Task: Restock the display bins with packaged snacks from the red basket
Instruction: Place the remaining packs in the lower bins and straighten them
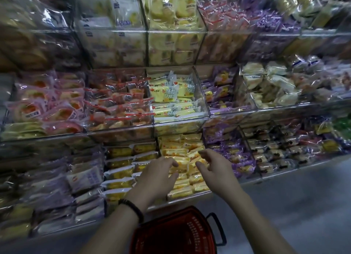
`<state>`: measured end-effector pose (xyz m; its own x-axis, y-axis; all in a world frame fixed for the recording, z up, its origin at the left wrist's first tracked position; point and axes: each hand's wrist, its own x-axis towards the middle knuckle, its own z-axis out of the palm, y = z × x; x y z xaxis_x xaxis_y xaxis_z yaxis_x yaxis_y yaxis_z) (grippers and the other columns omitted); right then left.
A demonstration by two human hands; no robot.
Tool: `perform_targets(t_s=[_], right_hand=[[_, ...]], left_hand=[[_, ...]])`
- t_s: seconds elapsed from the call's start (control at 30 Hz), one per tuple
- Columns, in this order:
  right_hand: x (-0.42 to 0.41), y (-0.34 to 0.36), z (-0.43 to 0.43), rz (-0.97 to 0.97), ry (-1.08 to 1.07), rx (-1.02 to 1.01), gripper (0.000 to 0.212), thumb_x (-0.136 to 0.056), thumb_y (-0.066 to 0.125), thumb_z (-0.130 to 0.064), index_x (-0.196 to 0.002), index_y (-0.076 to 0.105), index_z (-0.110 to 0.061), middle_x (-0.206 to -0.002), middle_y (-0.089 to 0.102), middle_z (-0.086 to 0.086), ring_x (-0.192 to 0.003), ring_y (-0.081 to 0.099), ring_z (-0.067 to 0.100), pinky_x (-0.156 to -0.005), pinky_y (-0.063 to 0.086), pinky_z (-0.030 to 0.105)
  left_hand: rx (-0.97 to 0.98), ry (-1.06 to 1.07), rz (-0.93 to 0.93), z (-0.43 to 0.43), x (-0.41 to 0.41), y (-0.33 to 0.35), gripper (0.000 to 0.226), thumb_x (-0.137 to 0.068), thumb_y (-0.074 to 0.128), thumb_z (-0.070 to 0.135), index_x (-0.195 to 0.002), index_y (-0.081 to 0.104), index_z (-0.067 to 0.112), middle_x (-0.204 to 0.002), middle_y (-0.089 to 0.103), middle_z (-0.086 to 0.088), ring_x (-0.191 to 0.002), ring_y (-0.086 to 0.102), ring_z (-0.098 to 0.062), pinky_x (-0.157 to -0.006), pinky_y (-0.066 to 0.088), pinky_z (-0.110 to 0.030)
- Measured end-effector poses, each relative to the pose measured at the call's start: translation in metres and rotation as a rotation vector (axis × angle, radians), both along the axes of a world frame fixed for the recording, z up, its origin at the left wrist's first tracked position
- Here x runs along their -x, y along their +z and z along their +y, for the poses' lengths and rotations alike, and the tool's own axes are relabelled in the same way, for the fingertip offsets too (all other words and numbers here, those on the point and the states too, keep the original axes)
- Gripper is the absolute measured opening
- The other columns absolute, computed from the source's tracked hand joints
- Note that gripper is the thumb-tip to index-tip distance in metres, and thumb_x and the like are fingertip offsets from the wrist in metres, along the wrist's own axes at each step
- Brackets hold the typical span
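Both my hands reach over the bottom-row clear bin [190,197] filled with small yellow-orange packaged snacks [182,193]. My left hand [157,176], with a black bracelet on its wrist, hovers palm down over the packets with its fingers spread. My right hand [212,166] is beside it, fingers curled loosely apart, with nothing visibly held. The red basket [174,233] with a black handle stands on the floor right below my arms; its inside looks dark and I cannot make out any contents.
Three tiers of clear acrylic bins hold wrapped snacks: yellow packets [171,94] in the middle tier, pink rolls [45,105] on the left, purple packets [224,140] on the right. Grey floor [294,206] lies to the right of the basket.
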<state>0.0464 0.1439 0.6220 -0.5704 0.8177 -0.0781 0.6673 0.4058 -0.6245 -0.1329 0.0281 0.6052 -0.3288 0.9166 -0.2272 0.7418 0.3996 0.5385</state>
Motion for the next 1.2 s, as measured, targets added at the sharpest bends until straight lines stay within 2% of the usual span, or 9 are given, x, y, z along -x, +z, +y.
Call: perform_targets(t_s=[0.1, 0.23, 0.43, 0.53, 0.63, 0.73, 0.9, 1.1, 1.2], right_hand=[[0.007, -0.016, 0.034, -0.046, 0.086, -0.031, 0.035, -0.100, 0.062, -0.042, -0.132, 0.063, -0.028, -0.126, 0.065, -0.013, -0.118, 0.059, 0.008, -0.097, 0.053, 0.034], [0.014, -0.044, 0.088, -0.095, 0.201, -0.107, 0.022, -0.100, 0.063, -0.031, -0.120, 0.069, -0.025, -0.119, 0.067, -0.007, -0.111, 0.061, 0.013, -0.089, 0.049, 0.029], [0.034, -0.102, 0.166, -0.252, 0.349, -0.293, 0.028, -0.088, 0.066, -0.024, -0.115, 0.065, -0.019, -0.109, 0.066, 0.005, -0.100, 0.063, 0.032, -0.080, 0.056, 0.043], [0.048, -0.121, 0.184, -0.353, 0.418, -0.343, 0.025, -0.089, 0.065, -0.025, -0.112, 0.068, -0.019, -0.106, 0.070, 0.007, -0.097, 0.066, 0.034, -0.079, 0.057, 0.044], [0.056, -0.135, 0.191, -0.423, 0.486, -0.348, 0.017, -0.090, 0.064, -0.016, -0.106, 0.070, -0.015, -0.102, 0.071, 0.008, -0.094, 0.068, 0.035, -0.075, 0.056, 0.041], [0.060, -0.146, 0.193, -0.438, 0.519, -0.354, 0.021, -0.088, 0.065, -0.016, -0.108, 0.071, -0.016, -0.103, 0.069, 0.006, -0.102, 0.067, 0.033, -0.081, 0.057, 0.042], [0.068, -0.158, 0.192, -0.447, 0.513, -0.372, 0.037, -0.092, 0.066, -0.033, -0.127, 0.062, -0.021, -0.117, 0.067, 0.005, -0.119, 0.058, 0.033, -0.095, 0.050, 0.039], [0.072, -0.157, 0.193, -0.521, 0.534, -0.402, 0.045, -0.089, 0.064, -0.013, -0.133, 0.060, -0.022, -0.124, 0.069, 0.006, -0.122, 0.056, 0.033, -0.104, 0.044, 0.041], [0.068, -0.149, 0.197, -0.469, 0.501, -0.430, 0.050, -0.085, 0.068, -0.011, -0.133, 0.062, -0.026, -0.120, 0.071, 0.004, -0.121, 0.057, 0.032, -0.100, 0.048, 0.042]], left_hand=[[0.027, 0.019, 0.016, 0.022, -0.001, -0.014, 0.030, -0.103, 0.059, 0.046, -0.131, 0.061, 0.036, -0.131, 0.058, 0.013, -0.118, 0.060, -0.014, -0.096, 0.056, -0.039], [0.070, 0.104, 0.068, 0.052, 0.005, -0.031, 0.032, -0.104, 0.059, 0.040, -0.135, 0.061, 0.032, -0.125, 0.059, 0.009, -0.107, 0.061, -0.016, -0.089, 0.057, -0.040], [0.038, 0.170, 0.223, 0.108, 0.019, -0.053, 0.037, -0.104, 0.058, 0.027, -0.140, 0.057, 0.028, -0.134, 0.057, 0.003, -0.125, 0.053, -0.023, -0.101, 0.053, -0.042], [0.077, 0.170, 0.302, 0.139, 0.025, -0.062, 0.032, -0.103, 0.055, 0.019, -0.135, 0.062, 0.023, -0.125, 0.061, -0.002, -0.120, 0.056, -0.030, -0.097, 0.053, -0.043], [0.160, 0.130, 0.361, 0.164, 0.026, -0.072, 0.037, -0.100, 0.054, 0.014, -0.133, 0.065, 0.024, -0.132, 0.061, -0.003, -0.124, 0.057, -0.032, -0.101, 0.052, -0.043], [0.254, 0.116, 0.357, 0.173, 0.029, -0.084, 0.038, -0.099, 0.054, 0.017, -0.135, 0.059, 0.027, -0.132, 0.056, -0.004, -0.124, 0.054, -0.034, -0.100, 0.052, -0.047], [0.328, 0.072, 0.407, 0.170, 0.032, -0.101, 0.030, -0.102, 0.055, 0.034, -0.131, 0.059, 0.026, -0.130, 0.057, -0.005, -0.124, 0.054, -0.034, -0.096, 0.049, -0.043], [0.346, 0.113, 0.424, 0.174, 0.032, -0.104, 0.026, -0.103, 0.057, 0.035, -0.127, 0.065, 0.032, -0.129, 0.062, -0.006, -0.120, 0.058, -0.032, -0.100, 0.045, -0.041], [0.337, 0.166, 0.402, 0.173, 0.032, -0.107, 0.031, -0.104, 0.057, 0.031, -0.134, 0.064, 0.031, -0.133, 0.062, -0.009, -0.124, 0.057, -0.034, -0.104, 0.045, -0.043]])
